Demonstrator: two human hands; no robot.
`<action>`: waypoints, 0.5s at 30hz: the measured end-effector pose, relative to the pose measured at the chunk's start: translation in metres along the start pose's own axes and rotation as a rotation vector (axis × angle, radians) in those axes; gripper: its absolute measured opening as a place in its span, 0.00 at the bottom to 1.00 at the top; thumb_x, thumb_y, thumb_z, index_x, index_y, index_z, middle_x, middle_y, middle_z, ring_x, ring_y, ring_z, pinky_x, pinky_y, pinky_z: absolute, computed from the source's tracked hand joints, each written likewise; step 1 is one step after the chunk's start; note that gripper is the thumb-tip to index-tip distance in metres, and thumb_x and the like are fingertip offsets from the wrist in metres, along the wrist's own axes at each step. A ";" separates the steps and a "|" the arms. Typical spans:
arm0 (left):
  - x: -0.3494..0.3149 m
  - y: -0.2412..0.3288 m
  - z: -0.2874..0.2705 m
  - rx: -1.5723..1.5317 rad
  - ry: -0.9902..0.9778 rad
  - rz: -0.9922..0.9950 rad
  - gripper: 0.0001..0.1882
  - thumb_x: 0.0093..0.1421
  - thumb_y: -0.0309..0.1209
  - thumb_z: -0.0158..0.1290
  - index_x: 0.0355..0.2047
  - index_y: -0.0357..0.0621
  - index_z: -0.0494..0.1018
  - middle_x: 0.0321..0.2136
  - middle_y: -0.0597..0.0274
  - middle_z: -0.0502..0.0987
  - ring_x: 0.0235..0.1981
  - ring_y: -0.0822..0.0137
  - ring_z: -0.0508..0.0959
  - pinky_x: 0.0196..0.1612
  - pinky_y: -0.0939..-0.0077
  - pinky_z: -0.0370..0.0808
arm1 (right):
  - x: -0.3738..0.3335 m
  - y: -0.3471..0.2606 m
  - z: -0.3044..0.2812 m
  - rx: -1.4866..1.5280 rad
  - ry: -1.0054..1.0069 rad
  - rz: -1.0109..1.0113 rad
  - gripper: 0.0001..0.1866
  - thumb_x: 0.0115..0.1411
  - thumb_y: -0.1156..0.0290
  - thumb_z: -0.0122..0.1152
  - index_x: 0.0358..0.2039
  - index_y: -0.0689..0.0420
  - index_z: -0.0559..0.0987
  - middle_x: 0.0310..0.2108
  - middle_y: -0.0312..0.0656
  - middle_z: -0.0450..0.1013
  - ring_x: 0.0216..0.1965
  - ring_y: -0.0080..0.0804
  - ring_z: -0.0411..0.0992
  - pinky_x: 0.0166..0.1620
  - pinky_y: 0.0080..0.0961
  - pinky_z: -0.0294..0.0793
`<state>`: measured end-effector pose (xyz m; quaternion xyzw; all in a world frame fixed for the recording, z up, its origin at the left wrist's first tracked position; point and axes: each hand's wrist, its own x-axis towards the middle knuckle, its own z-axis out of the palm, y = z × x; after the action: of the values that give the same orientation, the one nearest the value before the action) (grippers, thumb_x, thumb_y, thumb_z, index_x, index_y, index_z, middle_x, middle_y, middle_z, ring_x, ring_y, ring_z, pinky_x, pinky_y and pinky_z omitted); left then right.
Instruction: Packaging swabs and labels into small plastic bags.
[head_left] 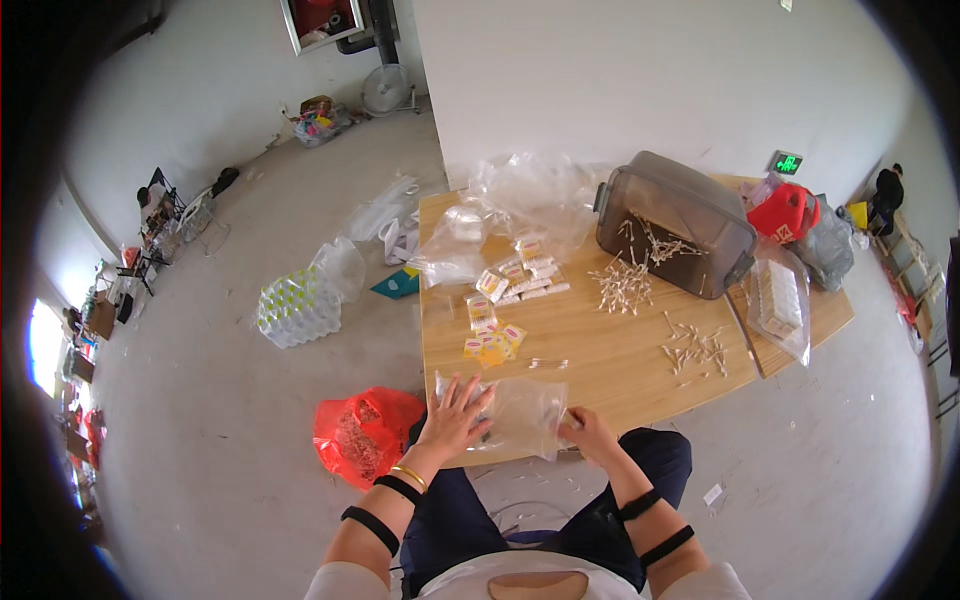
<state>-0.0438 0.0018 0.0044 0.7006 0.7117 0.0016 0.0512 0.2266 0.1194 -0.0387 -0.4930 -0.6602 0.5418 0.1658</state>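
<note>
At the lower centre of the frame, a clear plastic bag [525, 412] lies on the near edge of the wooden table [610, 375], and the left hand [455, 417] rests palm-down over its left part, fingers fanned and gripping nothing. The right hand [590, 437], angled inward, pinches the bag's right edge with curled fingers. Both forearms [383, 509] slant up from the lower edge.

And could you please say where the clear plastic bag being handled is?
In the head view, the clear plastic bag lies at the near left corner of the wooden table, partly under the left hand, with the right hand at its right edge.
</note>
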 end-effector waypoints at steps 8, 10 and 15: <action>0.002 -0.002 -0.004 -0.004 -0.013 0.012 0.38 0.65 0.62 0.42 0.71 0.65 0.52 0.72 0.61 0.47 0.72 0.46 0.47 0.62 0.28 0.58 | 0.038 -0.025 0.056 -0.140 -0.257 -0.212 0.33 0.55 0.50 0.70 0.53 0.62 0.78 0.48 0.53 0.78 0.48 0.45 0.76 0.52 0.38 0.73; 0.005 0.001 -0.006 -0.013 -0.048 0.009 0.39 0.64 0.62 0.42 0.71 0.65 0.52 0.72 0.62 0.47 0.73 0.47 0.47 0.63 0.29 0.56 | 0.046 -0.033 0.064 -0.270 -0.501 -0.219 0.28 0.56 0.53 0.70 0.51 0.59 0.80 0.48 0.54 0.78 0.51 0.43 0.75 0.54 0.38 0.71; 0.001 -0.001 -0.012 -0.022 -0.109 0.036 0.45 0.59 0.69 0.44 0.71 0.65 0.53 0.73 0.63 0.46 0.73 0.47 0.46 0.64 0.29 0.54 | 0.049 -0.046 0.070 -0.183 -0.658 -0.224 0.35 0.56 0.51 0.70 0.61 0.53 0.73 0.59 0.49 0.71 0.60 0.39 0.69 0.62 0.33 0.65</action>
<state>-0.0456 0.0032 0.0162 0.7117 0.6951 -0.0279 0.0977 0.1292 0.1251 -0.0387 -0.2296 -0.7739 0.5887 -0.0418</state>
